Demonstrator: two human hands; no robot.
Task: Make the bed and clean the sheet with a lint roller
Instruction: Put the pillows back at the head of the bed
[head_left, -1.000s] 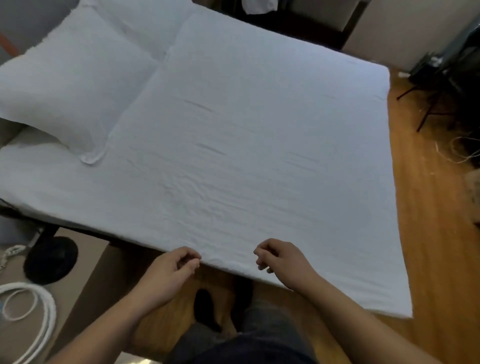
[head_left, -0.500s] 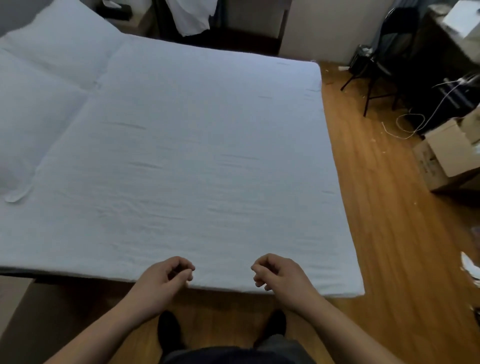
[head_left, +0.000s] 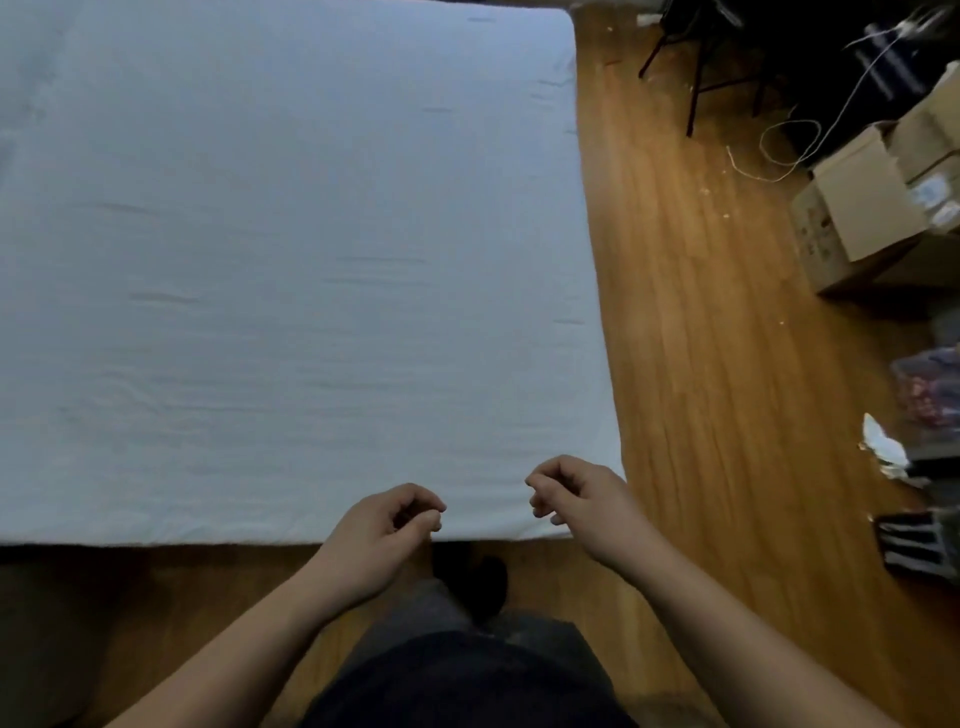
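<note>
Sheet (head_left: 291, 260): we find it spread across the bed, from 9 to 12 o'clock.
Handling: we judge it light, limp; take the near hem.
Left hand (head_left: 379, 530): curled, empty.
Right hand (head_left: 582, 499): curled, empty.

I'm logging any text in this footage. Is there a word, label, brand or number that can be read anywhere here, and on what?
None can be read.
Open brown cardboard box on the wooden floor: dark printed marks on its side, too blurred to read.
White label patch on the stacked box behind it: too small and blurred.
White bed sheet: no print visible.
</note>
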